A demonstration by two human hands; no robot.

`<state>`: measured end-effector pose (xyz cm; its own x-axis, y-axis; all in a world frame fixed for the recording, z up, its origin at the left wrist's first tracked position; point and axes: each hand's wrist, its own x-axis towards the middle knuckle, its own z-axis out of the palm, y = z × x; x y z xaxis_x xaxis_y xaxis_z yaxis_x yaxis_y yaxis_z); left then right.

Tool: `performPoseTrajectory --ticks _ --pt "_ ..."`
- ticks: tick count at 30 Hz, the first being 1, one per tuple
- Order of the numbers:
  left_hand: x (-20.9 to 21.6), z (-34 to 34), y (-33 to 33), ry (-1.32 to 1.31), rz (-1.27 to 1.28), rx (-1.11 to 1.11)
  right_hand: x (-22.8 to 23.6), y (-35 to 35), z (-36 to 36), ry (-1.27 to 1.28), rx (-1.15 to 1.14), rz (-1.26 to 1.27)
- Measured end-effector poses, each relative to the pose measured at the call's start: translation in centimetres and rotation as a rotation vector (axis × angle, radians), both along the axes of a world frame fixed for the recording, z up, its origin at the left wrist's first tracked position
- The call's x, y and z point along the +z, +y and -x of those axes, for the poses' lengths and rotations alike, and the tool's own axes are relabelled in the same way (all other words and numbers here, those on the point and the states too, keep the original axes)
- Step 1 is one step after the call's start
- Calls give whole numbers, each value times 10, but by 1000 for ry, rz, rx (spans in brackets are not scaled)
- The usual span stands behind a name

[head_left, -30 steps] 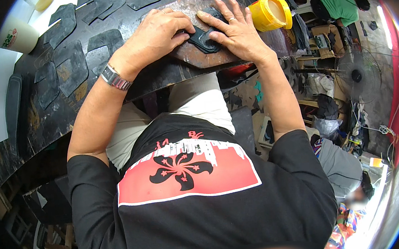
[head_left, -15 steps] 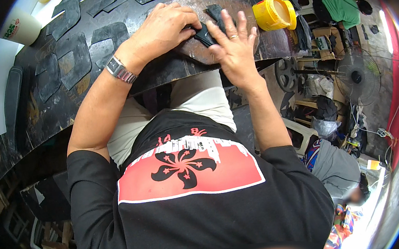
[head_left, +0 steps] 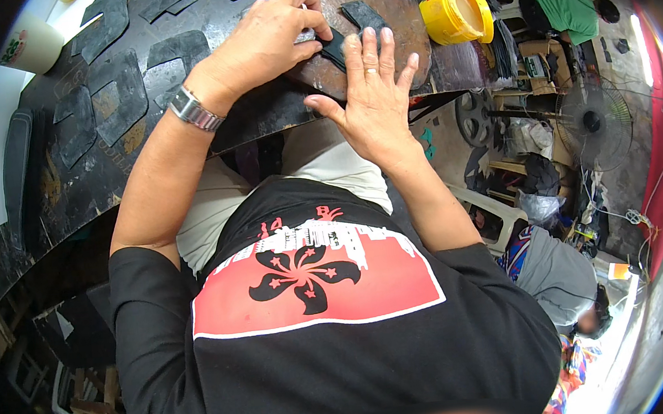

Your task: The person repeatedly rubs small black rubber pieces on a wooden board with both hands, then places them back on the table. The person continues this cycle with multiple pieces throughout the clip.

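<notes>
Small black rubber piece (head_left: 336,47) lying on a worn brown board (head_left: 402,23) atop the dark workbench (head_left: 69,182). Left hand (head_left: 266,43), fingers curled, pinches its left end; right hand (head_left: 370,105), fingers spread open, presses flat just below it. Yellow open jar (head_left: 453,16) stands near, at right.

bright daylight glare at both sides, dim workbench, fisheye bending, dark vignette corners

Small black rubber piece (head_left: 336,47), flat on brown board (partly hidden by fingers), irregularly cut
</notes>
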<state>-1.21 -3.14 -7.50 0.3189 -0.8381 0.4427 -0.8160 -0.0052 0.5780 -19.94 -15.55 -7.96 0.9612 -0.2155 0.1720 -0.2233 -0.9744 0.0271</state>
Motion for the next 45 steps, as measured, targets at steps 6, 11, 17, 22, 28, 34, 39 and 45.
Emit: performPoseTrajectory --ticks 6,11,17,22,28,34,39,45 --pt "20 -20 13 296 164 86 0 -2 -22 -10 75 33" --pt "18 -20 12 200 197 160 0 -10 -31 19 124 41" --pt "11 -11 9 175 96 116 4 -18 -26 58 139 33" --pt "-2 -8 2 71 14 57 7 -21 -18 76 164 -63" --pt "-9 -12 -1 -132 14 9 18 -25 7 59 210 -312" --pt "-2 4 -3 -209 5 111 16 -46 17 -123 100 -372" --pt "0 9 -5 -232 -61 185 5 -44 22 9 116 -60" --pt "-2 15 -12 -308 -18 231 17 -79 27 -174 217 -495"
